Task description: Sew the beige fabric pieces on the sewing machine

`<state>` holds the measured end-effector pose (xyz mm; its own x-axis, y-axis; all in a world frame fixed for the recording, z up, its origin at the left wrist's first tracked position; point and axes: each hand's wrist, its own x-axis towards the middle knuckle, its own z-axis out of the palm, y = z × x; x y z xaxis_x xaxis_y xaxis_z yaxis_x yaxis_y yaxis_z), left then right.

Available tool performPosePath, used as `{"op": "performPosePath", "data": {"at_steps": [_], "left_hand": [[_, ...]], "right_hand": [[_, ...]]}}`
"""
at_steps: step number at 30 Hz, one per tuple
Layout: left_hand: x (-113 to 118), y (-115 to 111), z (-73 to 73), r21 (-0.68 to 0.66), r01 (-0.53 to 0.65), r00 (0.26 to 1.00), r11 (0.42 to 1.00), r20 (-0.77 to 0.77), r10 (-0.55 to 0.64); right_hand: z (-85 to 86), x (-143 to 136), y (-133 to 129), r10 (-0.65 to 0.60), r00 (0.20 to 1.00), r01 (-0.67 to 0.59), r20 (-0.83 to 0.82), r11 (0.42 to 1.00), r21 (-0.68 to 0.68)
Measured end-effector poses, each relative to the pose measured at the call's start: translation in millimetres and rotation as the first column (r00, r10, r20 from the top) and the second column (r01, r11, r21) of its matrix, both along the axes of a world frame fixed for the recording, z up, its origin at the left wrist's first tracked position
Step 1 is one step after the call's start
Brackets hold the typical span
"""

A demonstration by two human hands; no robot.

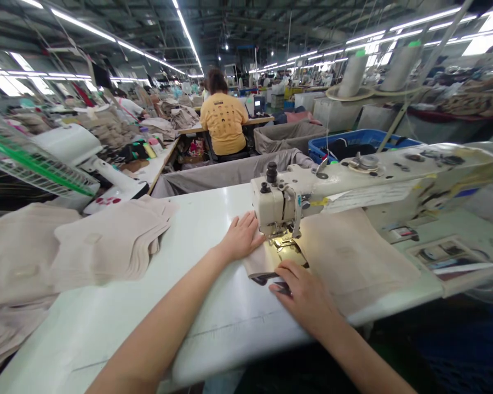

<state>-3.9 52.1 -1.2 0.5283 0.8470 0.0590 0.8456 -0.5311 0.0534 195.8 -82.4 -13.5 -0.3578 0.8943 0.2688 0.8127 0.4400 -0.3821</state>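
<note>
A beige fabric piece [345,249] lies under the head of a white sewing machine [271,205], partly on its right side and partly folded at the left of the lit needle area. My left hand [240,238] rests flat, fingers stretched out, on the table and the fabric edge just left of the machine head. In front of the needle plate, my right hand [298,290] is closed, its thumb and fingers pinching at the near edge of the fabric beside a dark metal part. What exactly lies between those fingers is partly hidden.
Stacks of beige fabric pieces [102,243] lie on the white table [205,219] at left, near a white fan [72,145]. Behind are grey cloth bins [230,172], a blue basket [316,148], thread cones [353,74] and a seated person in yellow [224,123].
</note>
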Motion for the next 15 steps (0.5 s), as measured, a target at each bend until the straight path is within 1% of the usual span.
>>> {"op": "performPosePath", "data": {"at_steps": [3,6,9,15], "left_hand": [[-1.9,11.2,2.0,-0.016,0.080,0.997,0.997,0.020,-0.080],[-1.4,16.9,3.1,-0.034,0.139,0.990,0.990,0.036,-0.138],[-1.8,19.6,1.9,-0.037,0.154,0.987,0.987,0.041,-0.153],[-2.2,19.1,0.6,-0.023,0.143,0.989,0.989,0.045,-0.142]], "right_hand": [[-0.4,-1.8,1.6,-0.017,1.000,0.017,0.005,1.000,0.006],[0.4,-3.5,2.3,-0.023,1.000,0.023,0.004,1.000,-0.003],[0.8,-3.9,2.9,-0.020,1.000,0.020,0.000,1.000,-0.005],[-3.1,-1.9,4.0,-0.015,1.000,0.015,0.010,1.000,0.015]]}}
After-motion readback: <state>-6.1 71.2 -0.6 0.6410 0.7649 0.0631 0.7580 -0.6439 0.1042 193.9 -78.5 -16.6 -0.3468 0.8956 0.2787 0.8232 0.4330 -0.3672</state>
